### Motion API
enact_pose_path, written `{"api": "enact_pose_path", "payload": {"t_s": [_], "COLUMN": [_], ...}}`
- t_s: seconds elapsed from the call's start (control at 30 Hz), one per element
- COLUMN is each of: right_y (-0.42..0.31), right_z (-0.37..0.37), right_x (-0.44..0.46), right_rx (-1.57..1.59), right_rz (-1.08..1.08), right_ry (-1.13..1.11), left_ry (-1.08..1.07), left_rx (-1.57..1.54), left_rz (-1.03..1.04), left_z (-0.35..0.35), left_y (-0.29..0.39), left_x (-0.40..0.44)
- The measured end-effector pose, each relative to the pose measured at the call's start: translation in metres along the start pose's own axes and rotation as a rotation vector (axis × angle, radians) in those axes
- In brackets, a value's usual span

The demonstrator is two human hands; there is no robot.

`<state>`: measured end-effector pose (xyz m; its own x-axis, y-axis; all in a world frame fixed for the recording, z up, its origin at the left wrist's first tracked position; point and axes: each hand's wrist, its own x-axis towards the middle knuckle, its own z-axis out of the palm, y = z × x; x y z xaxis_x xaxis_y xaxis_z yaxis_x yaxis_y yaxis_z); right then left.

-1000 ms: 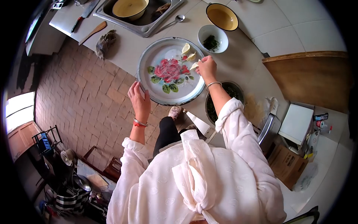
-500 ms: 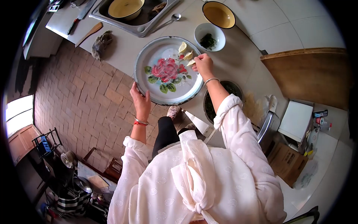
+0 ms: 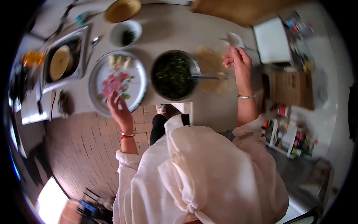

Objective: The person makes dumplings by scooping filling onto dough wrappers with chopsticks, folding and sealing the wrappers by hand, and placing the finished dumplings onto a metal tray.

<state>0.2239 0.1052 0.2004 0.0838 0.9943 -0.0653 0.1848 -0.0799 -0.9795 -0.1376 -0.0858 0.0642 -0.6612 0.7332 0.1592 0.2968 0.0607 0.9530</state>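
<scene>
A round enamel tray [image 3: 97,80] with a painted rose lies on the counter at left. Three pale folded dumplings [image 3: 119,61] sit along its far side. My left hand [image 3: 120,108] is over the tray's near right edge, fingers apart and holding nothing. To the tray's right stands a metal pot [image 3: 172,76] of dark chopped greens, with a utensil handle [image 3: 209,76] sticking out to the right. Past a patch of thin, pale dough wrappers [image 3: 212,65], my right hand [image 3: 238,63] hangs in the air, empty, its fingers loosely apart. Blur softens the fingers.
A white bowl with greens [image 3: 116,35] and a yellow bowl [image 3: 123,10] stand behind the tray. At left are a sink [image 3: 82,56], a spoon [image 3: 94,42] and a wooden spatula [image 3: 52,102]. A white box [image 3: 272,41] and a cardboard box [image 3: 292,87] stand at right.
My right hand has let go of the dumpling on the tray and swung right, past the pot. My left hand has stayed by the tray. The view has turned to the right.
</scene>
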Motion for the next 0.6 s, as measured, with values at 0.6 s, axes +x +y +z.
{"api": "enact_pose_path", "payload": {"t_s": [0.6], "right_y": [0.231], "right_z": [-0.119], "right_x": [-0.032], "right_rx": [-0.935], "right_rz": [-0.126], "right_ry": [-0.103], "left_ry": [-1.191], "left_rx": [0.059], "left_rz": [-0.217], "left_z": [0.171], "left_y": [0.132], "left_x": [-0.179]}}
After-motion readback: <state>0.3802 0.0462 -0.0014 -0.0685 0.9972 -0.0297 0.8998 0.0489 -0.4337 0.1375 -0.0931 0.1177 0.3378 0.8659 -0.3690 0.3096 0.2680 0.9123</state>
